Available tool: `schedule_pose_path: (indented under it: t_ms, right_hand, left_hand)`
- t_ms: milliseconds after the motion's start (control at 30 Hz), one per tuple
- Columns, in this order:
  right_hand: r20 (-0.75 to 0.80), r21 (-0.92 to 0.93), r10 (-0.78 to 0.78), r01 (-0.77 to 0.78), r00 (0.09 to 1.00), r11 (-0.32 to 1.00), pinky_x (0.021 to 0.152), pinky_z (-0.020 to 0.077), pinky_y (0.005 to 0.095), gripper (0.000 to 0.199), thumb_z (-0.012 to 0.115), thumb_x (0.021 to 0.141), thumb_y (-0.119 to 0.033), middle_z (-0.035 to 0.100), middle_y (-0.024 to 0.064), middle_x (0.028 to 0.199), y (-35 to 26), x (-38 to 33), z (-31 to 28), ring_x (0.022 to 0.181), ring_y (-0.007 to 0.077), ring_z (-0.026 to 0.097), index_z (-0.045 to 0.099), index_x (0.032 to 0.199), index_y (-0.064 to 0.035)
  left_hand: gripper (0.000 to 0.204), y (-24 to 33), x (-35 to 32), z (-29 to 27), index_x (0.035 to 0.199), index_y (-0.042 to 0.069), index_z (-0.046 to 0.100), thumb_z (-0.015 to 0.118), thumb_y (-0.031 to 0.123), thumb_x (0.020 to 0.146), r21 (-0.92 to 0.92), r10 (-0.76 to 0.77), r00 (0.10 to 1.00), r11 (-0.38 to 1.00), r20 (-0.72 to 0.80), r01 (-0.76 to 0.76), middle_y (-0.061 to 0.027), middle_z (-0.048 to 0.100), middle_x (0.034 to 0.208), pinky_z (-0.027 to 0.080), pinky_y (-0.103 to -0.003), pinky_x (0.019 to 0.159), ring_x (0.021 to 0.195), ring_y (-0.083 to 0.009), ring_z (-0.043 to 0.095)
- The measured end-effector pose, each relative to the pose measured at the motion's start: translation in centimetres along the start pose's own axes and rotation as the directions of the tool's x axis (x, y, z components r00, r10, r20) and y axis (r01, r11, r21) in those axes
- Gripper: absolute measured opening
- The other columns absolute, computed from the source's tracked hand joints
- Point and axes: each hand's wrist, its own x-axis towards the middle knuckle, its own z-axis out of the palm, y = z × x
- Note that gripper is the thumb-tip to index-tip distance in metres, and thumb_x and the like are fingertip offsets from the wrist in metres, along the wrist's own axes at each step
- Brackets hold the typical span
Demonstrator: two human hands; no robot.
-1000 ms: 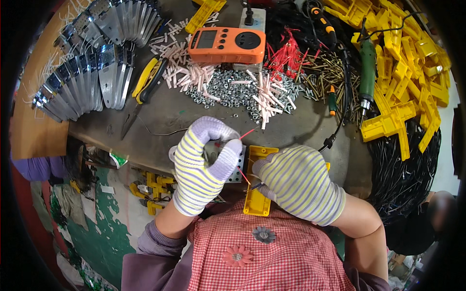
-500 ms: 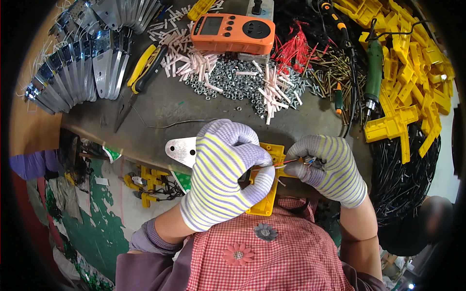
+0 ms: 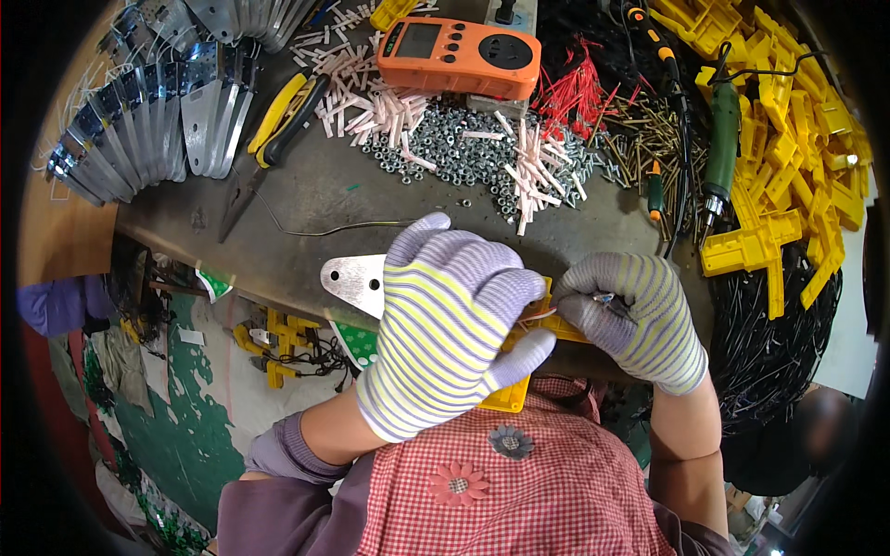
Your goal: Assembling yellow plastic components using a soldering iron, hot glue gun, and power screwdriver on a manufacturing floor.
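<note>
My left hand [image 3: 454,320], in a striped knit glove, lies over a yellow plastic housing [image 3: 508,398] and grips it from above, the lower fingers hidden. Its thumb and index finger stand apart at the right side. From under this hand a flat silver metal plate [image 3: 352,282] with two holes sticks out to the left. Thin wires [image 3: 540,317], one reddish and one pale, run out of the housing toward my right hand [image 3: 635,320]. That gloved hand is closed, with the wire ends pinched between thumb and fingers.
Behind my hands lie an orange meter [image 3: 459,57], heaped nuts [image 3: 445,148], pale sleeves [image 3: 533,176] and red wires [image 3: 575,93]. Pliers [image 3: 278,120] and fanned metal plates [image 3: 139,130] are at left. A green screwdriver [image 3: 721,148], yellow housings [image 3: 788,139] and black cables [image 3: 769,343] fill the right.
My left hand has shifted right over the housing, and its thumb has parted from the index finger. The right hand has curled tighter round the wires. The whole view has shifted slightly.
</note>
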Motion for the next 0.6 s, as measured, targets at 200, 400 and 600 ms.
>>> schedule_pose_path:
  t_ms: [200,400,600]
  right_hand:
    - [-0.158,-0.054,0.014,-0.023,0.987,0.998,0.056,0.049,0.032,0.006,0.069,0.081,-0.007,0.064,0.0125,0.071,-0.7,0.0,1.2,0.058,0.024,0.063,0.067,0.084,-0.0023]
    - [-0.461,-0.177,-0.106,0.025,0.881,0.984,0.056,0.0483,0.0318,0.018,0.073,0.074,-0.01,0.063,0.0087,0.074,0.3,-1.4,1.7,0.059,0.0187,0.06,0.063,0.089,-0.005]
    - [-0.366,-0.081,-0.236,0.222,0.9,0.972,0.058,0.0458,0.0336,0.024,0.072,0.077,-0.008,0.065,0.0062,0.081,0.8,-2.7,2.0,0.058,0.02,0.058,0.063,0.099,-0.0072]
  left_hand:
    - [0.026,-0.1,-0.5,1.4,0.087,0.017,0.069,0.084,0.02,0.065,0.064,0.034,0.998,0.997,-0.047,-0.031,0.0006,0.066,0.085,0.037,-0.05,0.108,0.086,-0.0206,0.063]
    - [0.018,-0.5,-0.3,0.8,0.082,0.015,0.071,0.082,0.015,0.068,-0.192,-0.031,0.999,0.981,-0.043,0.022,-0.0009,0.064,0.08,0.041,-0.046,0.103,0.082,-0.0222,0.063]
    - [0.017,-0.6,0.2,0.5,0.08,0.011,0.066,0.076,0.004,0.069,-0.263,-0.066,0.997,0.962,0.035,0.073,-0.0034,0.065,0.079,0.042,-0.05,0.104,0.08,-0.0229,0.064]
